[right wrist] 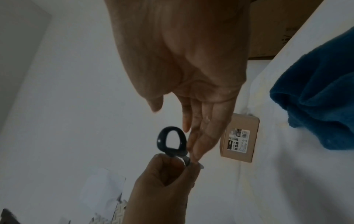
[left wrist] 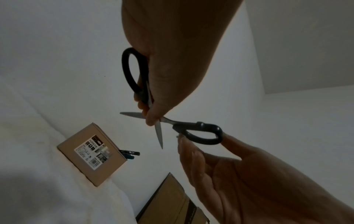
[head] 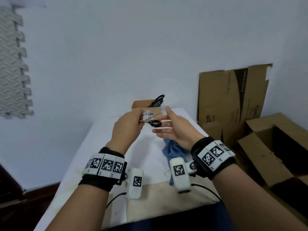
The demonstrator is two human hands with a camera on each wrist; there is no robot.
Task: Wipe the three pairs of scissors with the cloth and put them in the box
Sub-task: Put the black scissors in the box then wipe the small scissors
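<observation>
**Black-handled scissors held open above the tabletop**

My left hand point(head: 126, 125) pinches the black-handled steel scissors point(left wrist: 168, 121) at the pivot, blades spread, at centre frame. My right hand point(head: 175, 129) is open, its straight fingers point(left wrist: 184, 145) at the lower handle loop. The small brown cardboard box point(head: 146, 108), just behind, already holds dark-handled scissors point(head: 158, 100). The crumpled blue cloth point(head: 173, 152) lies on the white tabletop point(head: 100, 147) under my right wrist.

A plain white wall point(head: 116, 47) fills the upper frame. At the far left hangs a grey interlocking foam mat point(head: 13, 64). A white-covered table point(head: 93, 147) runs up the centre. At right, flattened cardboard point(head: 233, 100) leans against the wall above open cardboard cartons point(head: 273, 147)
</observation>
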